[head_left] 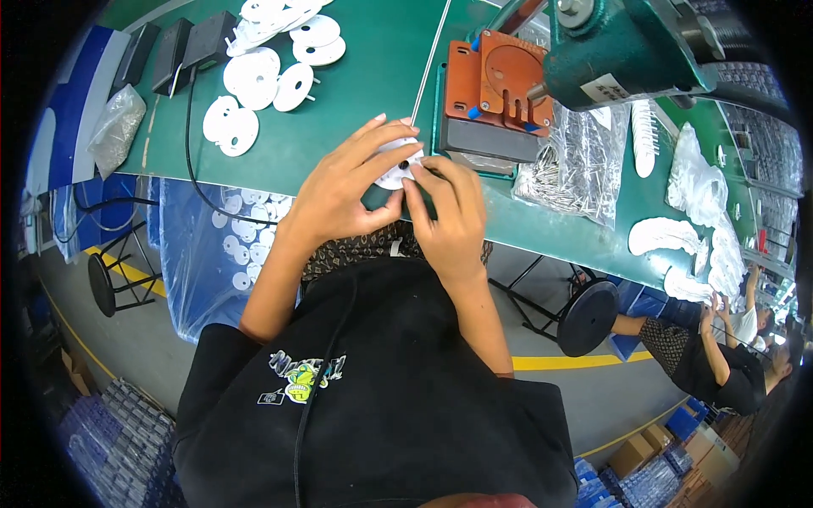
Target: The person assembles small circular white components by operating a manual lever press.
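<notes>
Between my hands, over the near edge of the green table, is a round white plastic disc with a small black spot near its middle. My left hand is curled round the disc's left and far side, fingers on its top and thumb at the near rim. My right hand pinches at the disc's right side, its thumb and fingertips close to the black spot. Whether a small part sits in that pinch is hidden. A thin metal rod runs up and away from just beyond my fingers.
Several white discs with pegs lie on the table at the far left. An orange fixture stands under a green press to the right, beside a bag of metal pins. A blue lined bin holds more discs below. Stools flank me; a co-worker is at right.
</notes>
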`<state>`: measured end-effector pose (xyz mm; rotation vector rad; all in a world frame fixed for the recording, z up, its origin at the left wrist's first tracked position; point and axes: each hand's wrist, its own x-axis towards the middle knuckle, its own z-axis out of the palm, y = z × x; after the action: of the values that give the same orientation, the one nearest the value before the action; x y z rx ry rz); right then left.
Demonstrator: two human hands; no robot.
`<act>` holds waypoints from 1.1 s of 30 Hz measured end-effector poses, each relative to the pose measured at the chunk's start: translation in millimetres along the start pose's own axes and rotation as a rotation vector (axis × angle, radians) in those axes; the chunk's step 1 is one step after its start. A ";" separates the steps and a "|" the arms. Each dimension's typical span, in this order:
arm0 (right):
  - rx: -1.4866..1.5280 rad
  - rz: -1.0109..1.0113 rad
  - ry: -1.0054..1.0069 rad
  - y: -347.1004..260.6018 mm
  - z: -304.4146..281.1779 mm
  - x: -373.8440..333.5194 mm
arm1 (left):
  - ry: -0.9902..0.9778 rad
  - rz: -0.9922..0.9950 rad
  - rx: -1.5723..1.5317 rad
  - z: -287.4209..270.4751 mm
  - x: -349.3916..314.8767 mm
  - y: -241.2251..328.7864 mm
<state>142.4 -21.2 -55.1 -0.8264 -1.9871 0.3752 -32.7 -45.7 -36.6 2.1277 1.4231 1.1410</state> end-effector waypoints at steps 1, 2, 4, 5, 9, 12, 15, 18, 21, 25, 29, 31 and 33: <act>0.000 0.018 -0.071 -1.1 -1.0 0.8 | -0.008 0.020 0.065 -1.4 2.4 1.2; 0.052 0.065 -0.112 -0.8 -3.4 -5.5 | -0.016 0.041 0.129 -2.2 4.7 1.7; 0.070 0.075 -0.029 -2.1 -13.2 -11.2 | -0.001 0.038 0.182 0.3 1.7 -0.1; 0.085 0.089 0.050 -2.4 -18.2 -13.5 | 0.015 0.034 0.228 2.1 0.1 -1.7; 0.141 0.391 0.120 9.6 -37.5 -33.3 | 0.040 0.018 0.053 6.5 0.1 4.2; 0.106 0.330 0.147 14.6 -38.7 -33.1 | 0.195 0.120 0.068 1.3 21.7 36.4; 0.042 0.241 0.112 13.3 -33.7 -29.0 | 0.153 0.265 0.166 7.1 46.2 40.0; -0.026 0.215 0.091 14.3 -28.6 -28.3 | 0.165 0.317 0.207 16.7 73.0 38.2; -0.013 0.192 0.098 16.7 -29.4 -31.5 | 0.144 0.307 0.345 22.5 91.5 31.1; 0.004 0.158 0.086 19.5 -31.9 -29.3 | 0.138 0.204 0.323 30.4 100.1 29.3; 0.004 0.171 0.045 18.3 -35.5 -26.7 | 0.131 0.196 0.267 23.7 104.6 25.0; 0.219 0.379 0.097 12.2 -41.1 -19.2 | 0.134 0.197 0.268 19.9 108.6 23.6; 0.162 0.167 0.211 5.9 -61.0 10.5 | 0.075 0.199 0.246 18.8 113.3 19.4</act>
<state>192.7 -13.5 -19.3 -0.8925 -1.6752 0.5165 13.7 48.8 13.3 2.4679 1.4771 1.1797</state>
